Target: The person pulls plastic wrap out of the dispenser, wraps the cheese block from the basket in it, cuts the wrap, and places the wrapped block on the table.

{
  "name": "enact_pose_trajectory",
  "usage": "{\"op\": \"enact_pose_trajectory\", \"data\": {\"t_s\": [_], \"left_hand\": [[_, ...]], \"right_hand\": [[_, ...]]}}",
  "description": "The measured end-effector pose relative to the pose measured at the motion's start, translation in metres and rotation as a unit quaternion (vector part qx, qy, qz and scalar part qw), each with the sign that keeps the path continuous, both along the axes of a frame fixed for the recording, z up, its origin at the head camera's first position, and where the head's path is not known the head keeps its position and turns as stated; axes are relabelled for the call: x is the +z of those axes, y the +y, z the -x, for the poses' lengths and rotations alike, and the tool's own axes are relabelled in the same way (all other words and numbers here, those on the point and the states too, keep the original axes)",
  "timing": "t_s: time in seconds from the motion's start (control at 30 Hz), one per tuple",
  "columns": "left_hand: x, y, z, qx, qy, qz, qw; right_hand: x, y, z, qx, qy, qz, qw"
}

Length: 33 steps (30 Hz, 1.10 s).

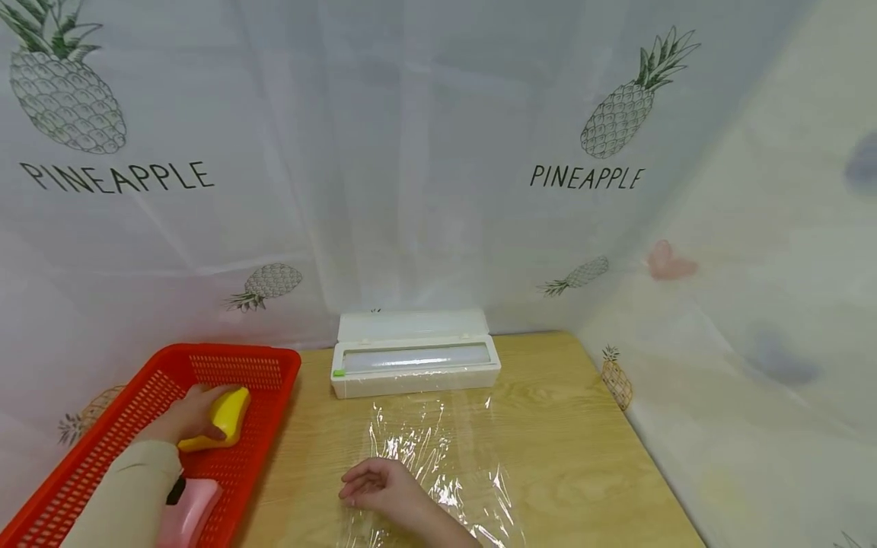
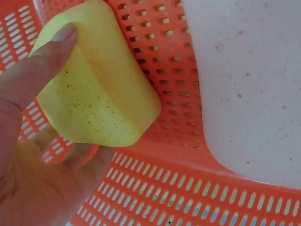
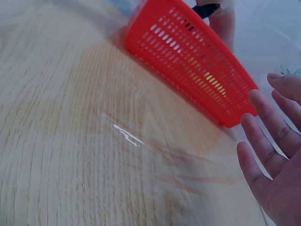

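Note:
Inside a red perforated plastic basket (image 1: pixel 272 426), my left hand (image 1: pixel 188 418) grips a yellow speckled dish (image 2: pixel 94 89) with rounded corners. The left wrist view shows the thumb lying across the dish and the other fingers curling around its lower side. A pink speckled dish (image 1: pixel 192 510) lies nearer me in the same basket, partly covered by the left sleeve. My right hand (image 1: pixel 390 491) holds nothing; its fingers are loosely bent and spread, over a clear sheet of cling film (image 1: pixel 425 445) spread along the wooden table.
A white cling film dispenser (image 1: pixel 418 386) stands at the table's back with its lid raised, a green piece (image 1: pixel 339 373) at its left end. The film runs from it toward me. A pineapple-print curtain (image 1: pixel 411 152) hangs behind the wooden table (image 1: pixel 575 457) and along its right side.

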<state>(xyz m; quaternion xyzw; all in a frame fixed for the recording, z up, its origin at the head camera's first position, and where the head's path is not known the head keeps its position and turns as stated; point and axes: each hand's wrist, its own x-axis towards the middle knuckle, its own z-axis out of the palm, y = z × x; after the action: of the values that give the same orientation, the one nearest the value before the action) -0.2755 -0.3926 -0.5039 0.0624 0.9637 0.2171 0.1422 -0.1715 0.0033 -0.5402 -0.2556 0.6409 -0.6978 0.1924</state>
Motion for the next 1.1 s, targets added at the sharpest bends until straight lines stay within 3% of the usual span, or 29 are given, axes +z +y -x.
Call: {"op": "enact_pose_trajectory", "data": {"t_s": [0.17, 0.37, 0.6, 0.9, 1.0, 1.1], "left_hand": [[0.016, 0.000, -0.008, -0.012, 0.037, 0.005, 0.9992], [0.041, 0.007, -0.018, 0.007, 0.105, -0.003, 0.9945], [0.074, 0.025, -0.040, 0.005, 0.146, -0.037, 0.9886], [0.112, 0.100, -0.071, -0.064, 0.213, -0.074, 0.9722], [0.115, 0.130, -0.082, -0.092, 0.236, -0.094, 0.9627], [0.111, 0.156, -0.092, -0.106, 0.241, -0.110, 0.9583]], "right_hand": [[0.011, 0.001, 0.000, -0.021, 0.012, -0.015, 1.000], [0.020, 0.010, 0.003, -0.042, -0.004, -0.015, 0.999], [0.028, 0.017, -0.001, -0.070, -0.013, -0.010, 0.997], [0.040, 0.030, -0.003, -0.101, -0.018, 0.003, 0.995], [0.044, 0.034, -0.004, -0.107, -0.014, 0.013, 0.994], [0.049, 0.039, -0.008, -0.118, -0.020, 0.017, 0.993]]}}
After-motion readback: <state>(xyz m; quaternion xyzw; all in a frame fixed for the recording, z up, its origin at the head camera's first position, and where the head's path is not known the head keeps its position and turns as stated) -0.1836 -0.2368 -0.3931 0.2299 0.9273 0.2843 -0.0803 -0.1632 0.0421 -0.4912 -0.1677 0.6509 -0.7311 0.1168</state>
